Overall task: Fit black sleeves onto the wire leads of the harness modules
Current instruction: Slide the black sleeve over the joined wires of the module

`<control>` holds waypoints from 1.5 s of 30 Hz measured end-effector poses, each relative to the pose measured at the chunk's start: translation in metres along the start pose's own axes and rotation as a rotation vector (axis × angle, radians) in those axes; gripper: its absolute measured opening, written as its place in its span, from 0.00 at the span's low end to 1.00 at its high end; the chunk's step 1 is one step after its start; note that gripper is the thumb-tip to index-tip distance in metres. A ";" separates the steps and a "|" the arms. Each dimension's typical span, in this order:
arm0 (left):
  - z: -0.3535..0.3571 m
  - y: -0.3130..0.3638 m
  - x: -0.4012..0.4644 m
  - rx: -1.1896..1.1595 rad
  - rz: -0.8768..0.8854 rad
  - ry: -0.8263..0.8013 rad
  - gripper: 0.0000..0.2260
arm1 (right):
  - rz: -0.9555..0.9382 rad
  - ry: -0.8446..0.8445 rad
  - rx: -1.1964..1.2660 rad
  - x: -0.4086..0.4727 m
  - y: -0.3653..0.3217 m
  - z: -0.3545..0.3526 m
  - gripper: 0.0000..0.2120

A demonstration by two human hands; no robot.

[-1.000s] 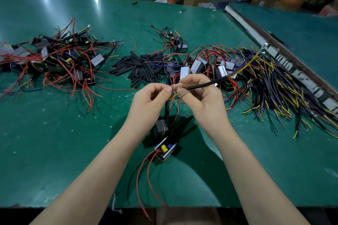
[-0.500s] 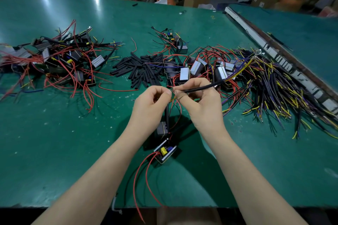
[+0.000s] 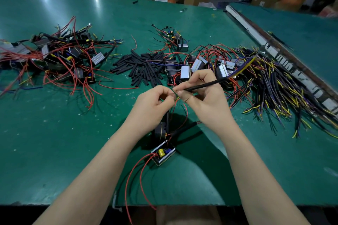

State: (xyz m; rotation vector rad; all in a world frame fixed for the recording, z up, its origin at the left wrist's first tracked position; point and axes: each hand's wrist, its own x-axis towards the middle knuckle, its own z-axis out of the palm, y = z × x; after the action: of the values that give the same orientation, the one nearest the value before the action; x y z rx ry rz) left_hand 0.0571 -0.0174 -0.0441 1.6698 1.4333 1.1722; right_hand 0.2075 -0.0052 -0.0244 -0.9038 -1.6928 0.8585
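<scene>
Both hands meet just above the middle of the green tabletop [image 3: 54, 133]. The right hand [image 3: 204, 102] pinches a long black sleeve [image 3: 203, 85] near its mouth, the rest of it pointing away toward two o'clock, where yellow and purple wires spill out of its far end. The left hand [image 3: 155, 107] is curled, thumb and forefinger pressed together on what looks like a thin wire lead right at the sleeve's opening.

To do this well, I would keep the lead short and stiff between the left fingertips, line it up dead straight with the sleeve's mouth, and feed it in small pushes (a long free end would only buckle). The right hand should hold near the opening without squashing it flat.

The module being worked on [image 3: 162, 154] lies at six o'clock from the hands, its red leads [image 3: 133, 179] looping off the near edge. A heap of spare black sleeves [image 3: 144, 68] sits at twelve o'clock, a tangle of modules [image 3: 60, 56] at ten o'clock, and a spread of wire bundles [image 3: 274, 86] at three o'clock.

The actual meeting of lead and sleeve is buried behind the fingertips, so I cannot tell whether the lead has entered. A second dark block [image 3: 161, 129] sits under the left wrist, mostly hidden. The back of the room is blurred.
</scene>
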 end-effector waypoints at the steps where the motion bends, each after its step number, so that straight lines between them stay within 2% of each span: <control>1: -0.001 0.001 -0.001 0.043 0.030 0.006 0.06 | 0.001 -0.001 -0.018 0.000 0.001 0.000 0.18; 6: -0.003 0.003 -0.001 0.169 0.111 0.054 0.03 | -0.030 -0.020 -0.146 0.000 0.005 0.001 0.21; 11: -0.004 0.003 0.002 0.190 0.096 -0.055 0.04 | -0.175 -0.066 -0.259 -0.004 0.000 0.002 0.27; 14: -0.007 0.001 0.004 0.117 0.029 -0.163 0.07 | -0.126 -0.114 -0.255 -0.001 0.002 -0.006 0.23; 16: -0.010 0.002 0.003 0.043 0.014 -0.254 0.07 | -0.049 -0.165 -0.170 0.003 0.004 -0.013 0.19; 19: -0.013 0.006 0.002 -0.161 0.013 -0.338 0.07 | 0.017 -0.242 0.094 0.003 0.003 -0.019 0.14; 24: -0.013 0.011 -0.002 -0.433 -0.059 -0.370 0.08 | 0.104 -0.201 0.357 0.003 -0.001 -0.016 0.10; 28: -0.010 0.012 -0.003 -0.514 -0.075 -0.327 0.07 | 0.214 -0.135 0.480 0.002 0.002 -0.006 0.09; 34: -0.002 0.007 -0.002 -0.614 -0.101 -0.230 0.06 | 0.349 0.020 0.529 0.002 0.005 0.003 0.10; 38: 0.006 0.005 -0.002 -0.566 -0.083 -0.125 0.11 | 0.387 0.088 0.404 0.000 0.008 0.011 0.10; 40: 0.009 0.004 -0.003 -0.495 -0.062 -0.040 0.10 | 0.377 0.103 0.305 -0.002 0.008 0.015 0.10; 45: 0.011 0.001 -0.002 -0.389 -0.023 0.100 0.08 | 0.232 0.105 0.106 -0.005 0.008 0.024 0.13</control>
State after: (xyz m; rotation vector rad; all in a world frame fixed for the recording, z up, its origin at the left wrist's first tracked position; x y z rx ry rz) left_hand 0.0677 -0.0183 -0.0479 1.3384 1.1840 1.4337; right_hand 0.1874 -0.0089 -0.0393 -1.0674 -1.4569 1.0274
